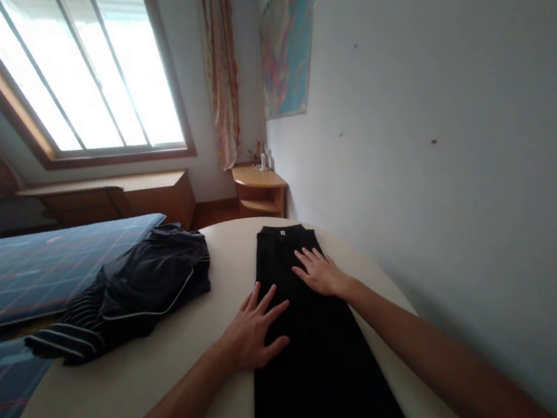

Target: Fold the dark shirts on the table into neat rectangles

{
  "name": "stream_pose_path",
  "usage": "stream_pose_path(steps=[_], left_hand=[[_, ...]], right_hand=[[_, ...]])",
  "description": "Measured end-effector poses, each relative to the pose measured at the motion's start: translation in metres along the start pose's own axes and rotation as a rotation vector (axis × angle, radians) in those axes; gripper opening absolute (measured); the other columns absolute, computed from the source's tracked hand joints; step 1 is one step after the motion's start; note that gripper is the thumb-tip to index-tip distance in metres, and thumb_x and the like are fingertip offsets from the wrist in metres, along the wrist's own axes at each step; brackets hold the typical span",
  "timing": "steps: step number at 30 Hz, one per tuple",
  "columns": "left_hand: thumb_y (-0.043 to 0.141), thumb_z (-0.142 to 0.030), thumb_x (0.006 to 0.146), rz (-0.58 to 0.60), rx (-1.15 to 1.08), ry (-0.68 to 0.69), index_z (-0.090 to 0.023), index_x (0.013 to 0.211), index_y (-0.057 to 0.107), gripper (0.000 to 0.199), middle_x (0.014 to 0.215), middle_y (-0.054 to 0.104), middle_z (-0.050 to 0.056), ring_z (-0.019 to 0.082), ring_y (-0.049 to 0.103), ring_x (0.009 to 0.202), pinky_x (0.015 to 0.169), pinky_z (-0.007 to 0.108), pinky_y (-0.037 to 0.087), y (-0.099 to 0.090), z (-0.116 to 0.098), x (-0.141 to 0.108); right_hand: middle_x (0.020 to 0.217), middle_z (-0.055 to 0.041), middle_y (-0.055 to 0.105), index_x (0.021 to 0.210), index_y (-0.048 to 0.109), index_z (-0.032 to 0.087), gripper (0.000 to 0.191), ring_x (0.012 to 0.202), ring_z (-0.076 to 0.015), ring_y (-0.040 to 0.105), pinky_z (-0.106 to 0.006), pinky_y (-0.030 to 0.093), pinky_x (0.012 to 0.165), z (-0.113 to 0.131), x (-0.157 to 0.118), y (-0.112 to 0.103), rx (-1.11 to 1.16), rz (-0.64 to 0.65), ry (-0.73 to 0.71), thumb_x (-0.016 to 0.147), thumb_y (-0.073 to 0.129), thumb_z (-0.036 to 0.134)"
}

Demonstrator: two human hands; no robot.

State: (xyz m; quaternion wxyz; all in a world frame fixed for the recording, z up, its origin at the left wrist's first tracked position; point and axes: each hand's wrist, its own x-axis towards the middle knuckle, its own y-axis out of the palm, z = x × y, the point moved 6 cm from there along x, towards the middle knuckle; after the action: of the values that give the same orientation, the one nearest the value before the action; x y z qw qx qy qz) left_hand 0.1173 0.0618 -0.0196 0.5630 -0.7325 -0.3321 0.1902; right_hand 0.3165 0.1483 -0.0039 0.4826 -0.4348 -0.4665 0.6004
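Observation:
A long black shirt lies flat and narrow on the pale round table. Its neckline, with a small white label, faces the far edge, while its near end runs out of view at the bottom. My left hand rests over the shirt's left edge, fingers spread. Farther up on the right side, my right hand lies on the fabric with its fingers stretched out. Neither hand grips anything. Left of the shirt is a crumpled pile of dark clothes, with white stripes and piping, lying partly on the table.
Blue checked bedding adjoins the table on the left. A white wall stands close on the right. Beyond the table are a small corner shelf with little items on it and a wooden desk under the window.

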Motion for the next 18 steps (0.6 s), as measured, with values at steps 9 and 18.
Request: stream_pose_path(steps=[9, 18], left_hand=[[0.047, -0.062, 0.093, -0.015, 0.094, -0.051, -0.032, 0.158, 0.021, 0.076, 0.166, 0.013, 0.006, 0.039, 0.004, 0.151, 0.12, 0.058, 0.013, 0.001, 0.01, 0.004], [0.042, -0.065, 0.095, 0.008, 0.148, -0.089, -0.031, 0.157, 0.023, 0.074, 0.166, 0.014, 0.007, 0.037, 0.004, 0.151, 0.12, 0.057, 0.01, -0.01, 0.049, 0.026]], right_hand=[[0.166, -0.0067, 0.012, 0.158, 0.025, 0.027, 0.078, 0.152, -0.0344, 0.003, -0.056, 0.0, 0.12, 0.008, -0.018, 0.025, -0.011, -0.025, -0.037, 0.094, 0.023, 0.072], [0.166, -0.0063, 0.015, 0.157, 0.027, 0.029, 0.075, 0.152, -0.0335, 0.005, -0.056, 0.0, 0.119, 0.016, 0.031, 0.023, 0.001, -0.083, -0.061, 0.094, 0.026, 0.071]])
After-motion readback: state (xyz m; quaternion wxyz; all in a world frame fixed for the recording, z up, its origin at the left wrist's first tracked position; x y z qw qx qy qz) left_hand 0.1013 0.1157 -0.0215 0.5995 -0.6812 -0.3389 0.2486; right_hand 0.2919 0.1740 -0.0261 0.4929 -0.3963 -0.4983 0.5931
